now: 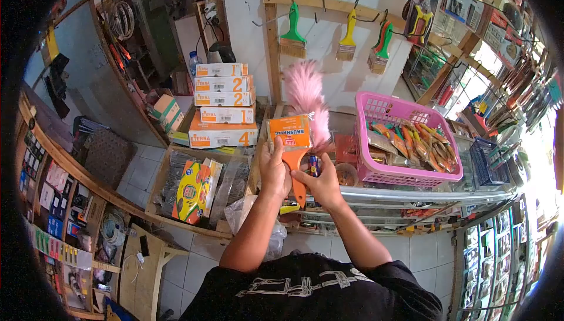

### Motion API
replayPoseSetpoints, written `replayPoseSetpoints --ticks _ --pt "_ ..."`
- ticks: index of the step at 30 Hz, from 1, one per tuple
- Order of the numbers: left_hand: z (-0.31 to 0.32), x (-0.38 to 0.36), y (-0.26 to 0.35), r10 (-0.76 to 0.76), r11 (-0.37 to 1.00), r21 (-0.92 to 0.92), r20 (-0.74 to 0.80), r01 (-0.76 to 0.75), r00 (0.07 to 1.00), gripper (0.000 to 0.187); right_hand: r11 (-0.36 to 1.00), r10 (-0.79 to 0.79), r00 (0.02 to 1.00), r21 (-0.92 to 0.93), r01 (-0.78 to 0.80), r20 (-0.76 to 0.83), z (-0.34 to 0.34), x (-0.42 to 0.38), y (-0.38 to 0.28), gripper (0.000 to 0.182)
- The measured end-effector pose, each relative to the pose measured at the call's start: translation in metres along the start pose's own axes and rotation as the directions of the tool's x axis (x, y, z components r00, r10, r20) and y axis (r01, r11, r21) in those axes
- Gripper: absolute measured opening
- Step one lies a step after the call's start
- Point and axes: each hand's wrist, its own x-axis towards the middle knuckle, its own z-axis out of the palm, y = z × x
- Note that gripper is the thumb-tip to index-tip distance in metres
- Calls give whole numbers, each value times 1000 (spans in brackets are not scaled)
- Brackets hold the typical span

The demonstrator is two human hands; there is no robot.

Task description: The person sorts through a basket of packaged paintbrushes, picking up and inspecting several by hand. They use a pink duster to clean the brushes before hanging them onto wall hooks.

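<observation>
A wide paintbrush [291,139] with an orange handle and an orange label sleeve is held up in front of me, bristle end away from me. My left hand [275,171] is closed round its left side, thumb along the sleeve. On the lower handle rests the thumb of my right hand [323,184], which is closed there too. A small dark blue object [314,166] shows by the right fingers; I cannot tell whether they hold it. Just beyond the brush stands a fluffy pink duster [305,89].
Orange-white boxes [223,115] are stacked at left, above a carton holding a yellow package [194,190]. A pink basket [405,177] of packaged brushes stands right on the glass counter. Green [292,27] and yellow [348,33] brushes hang from wall hooks. Shelves line both sides.
</observation>
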Motion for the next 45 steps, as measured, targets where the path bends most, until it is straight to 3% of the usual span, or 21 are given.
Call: replayPoseSetpoints --ticks 2,4,7,12,15,18,21,22,23,25,26,29,30,33,34,37,38,40,41,43,45 --pt "10 -5 4 25 1000 2 20 -26 999 44 994 -66 997 -86 62 -40 -2 0 7 41" --pt "9 -4 -2 68 997 -50 88 -64 994 43 999 -47 996 10 48 -79 -1 0 -3 42" --pt "12 -3 -9 208 978 17 -60 -207 976 36 998 -45 991 45 51 -128 -2 1 -18 43" --pt "-2 -4 -26 98 995 15 56 -99 994 40 994 -107 978 -37 102 -176 3 -5 -22 41" --pt "2 -12 -31 48 998 -34 65 -46 997 35 965 -234 955 -164 205 -184 5 -6 -13 35" --pt "-1 -12 -30 47 999 -14 36 -46 998 33 985 -15 961 -171 -33 -275 1 -18 -23 28" --pt "-1 -15 -8 -142 986 -87 -14 140 990 31 998 -55 942 -6 56 -331 -15 -31 -14 22" --pt "-15 -7 -13 -142 987 -69 14 142 990 30 998 -44 951 -63 26 -305 -22 -40 -17 20" --pt "-30 -1 -20 -144 988 -49 10 145 989 30 966 -101 975 -253 49 -196 -35 -48 -20 21" --pt "-43 6 -21 -156 988 3 7 156 988 29 803 -139 990 -581 135 37 -48 -59 -37 24" --pt "-36 2 -20 -139 989 -58 -102 134 985 29 835 -112 991 -548 56 -69 -40 -65 -53 29" --pt "-53 4 -15 -177 982 -36 204 188 963 28 750 -166 966 -661 -7 -199 -52 -75 -31 30" --pt "-56 3 -13 -171 980 -50 289 193 942 31 731 -72 986 -680 -52 -153 -49 -80 -48 35" --pt "-53 -9 -8 -83 990 128 262 51 961 39 802 -106 990 -582 138 90 -56 -84 -57 24" --pt "-56 -11 -15 -137 990 9 171 138 976 39 829 -143 989 -542 136 30 -59 -84 -45 24" --pt "-37 -16 -1 -97 995 9 300 99 949 41 782 -7 988 -617 -89 -152 -65 -76 -50 24" --pt "-27 -21 6 -103 994 3 247 105 963 39 787 -34 995 -616 -34 -98 -72 -76 -46 26" --pt "-42 -12 -2 -50 973 -176 482 152 875 35 785 -214 972 -575 231 98 -76 -74 -52 22" --pt "-46 -12 -11 1 995 -93 375 37 927 32 768 -301 935 -533 355 189 -77 -73 -54 21" --pt "-25 -18 -6 102 981 149 141 -123 985 26 803 -166 983 -568 179 74 -79 -72 -63 23" --pt "-15 -26 9 -48 989 146 146 26 988 29 812 -24 999 -584 -8 -48 -81 -70 -70 28"
